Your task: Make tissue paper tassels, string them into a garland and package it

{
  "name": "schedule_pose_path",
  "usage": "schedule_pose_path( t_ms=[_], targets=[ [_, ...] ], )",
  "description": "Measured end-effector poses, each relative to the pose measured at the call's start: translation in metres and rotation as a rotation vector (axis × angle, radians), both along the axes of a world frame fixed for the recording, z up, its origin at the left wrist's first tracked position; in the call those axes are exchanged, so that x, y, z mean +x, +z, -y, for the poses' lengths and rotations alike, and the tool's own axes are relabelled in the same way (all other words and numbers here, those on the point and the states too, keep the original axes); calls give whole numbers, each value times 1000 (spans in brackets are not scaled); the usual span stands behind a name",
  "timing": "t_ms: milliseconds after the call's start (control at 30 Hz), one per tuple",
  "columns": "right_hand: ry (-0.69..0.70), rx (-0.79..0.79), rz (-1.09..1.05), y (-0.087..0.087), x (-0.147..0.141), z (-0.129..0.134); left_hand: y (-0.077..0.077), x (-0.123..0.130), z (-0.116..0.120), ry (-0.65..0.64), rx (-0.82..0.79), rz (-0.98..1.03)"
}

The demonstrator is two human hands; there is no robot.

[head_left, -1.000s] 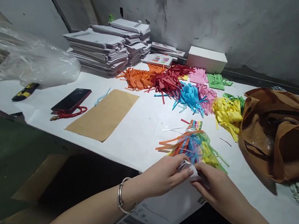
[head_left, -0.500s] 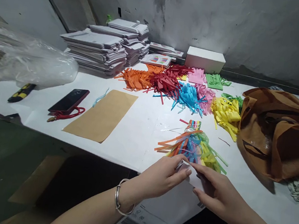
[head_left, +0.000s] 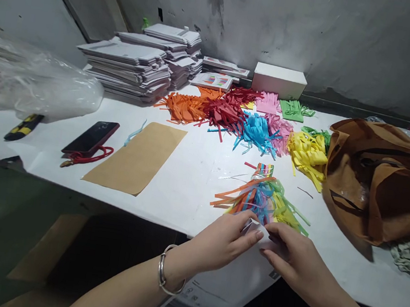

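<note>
A white printed carton slants down from the table's front edge, its upper end between my hands. My left hand is closed on that end, thumb on the near side and fingers over the folded edge. From the right, my right hand pinches the same end, thumb below and fingers curled above. Parts of the flap are hidden by the fingers. Just beyond my hands lies a bundle of multicoloured paper strips, bound near its far end with something shiny.
Piles of crinkled strips, such as the orange pile and yellow pile, lie behind. Stacked flat cartons and a white box stand by the wall. Left are brown paper, a phone and a cutter; right, a brown bag.
My right hand has shifted left along the carton's end, its fingertips now nearer my left thumb. The left hand keeps its hold. The whole view has moved slightly.
</note>
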State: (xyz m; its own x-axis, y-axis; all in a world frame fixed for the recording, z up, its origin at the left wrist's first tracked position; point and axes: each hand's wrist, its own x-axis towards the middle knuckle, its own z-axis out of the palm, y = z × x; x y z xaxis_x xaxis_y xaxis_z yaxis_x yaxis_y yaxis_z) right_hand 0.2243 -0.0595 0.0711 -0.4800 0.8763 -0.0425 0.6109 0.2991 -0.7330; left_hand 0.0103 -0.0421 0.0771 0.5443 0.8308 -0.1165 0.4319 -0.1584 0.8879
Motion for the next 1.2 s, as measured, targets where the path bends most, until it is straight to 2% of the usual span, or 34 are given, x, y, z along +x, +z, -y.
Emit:
schedule_pose_path(
  t_ms=[200, 300, 600, 700, 867, 1100, 1200],
  targets=[
    [33, -52, -80, -3, 9, -1, -4, -2, -1, 8, -7, 6],
    [70, -30, -89, -6, 14, 0, -6, -2, 0, 3, -33, 42],
    [48, 343, 77, -20, 6, 7, -3, 1, -1, 29, -3, -11],
    [40, 407, 109, -24, 4, 7, -4, 0, -1, 27, 9, -5],
    [54, 315, 97, -18, 5, 4, -4, 0, -1, 22, 15, -5],
    [10, 29, 168, -2, 1, -1, -1, 4, 0, 13, 84, 11],
    [16, -38, 181, 0, -1, -4, -1, 5, 0, 10, 95, 0]
  ],
)
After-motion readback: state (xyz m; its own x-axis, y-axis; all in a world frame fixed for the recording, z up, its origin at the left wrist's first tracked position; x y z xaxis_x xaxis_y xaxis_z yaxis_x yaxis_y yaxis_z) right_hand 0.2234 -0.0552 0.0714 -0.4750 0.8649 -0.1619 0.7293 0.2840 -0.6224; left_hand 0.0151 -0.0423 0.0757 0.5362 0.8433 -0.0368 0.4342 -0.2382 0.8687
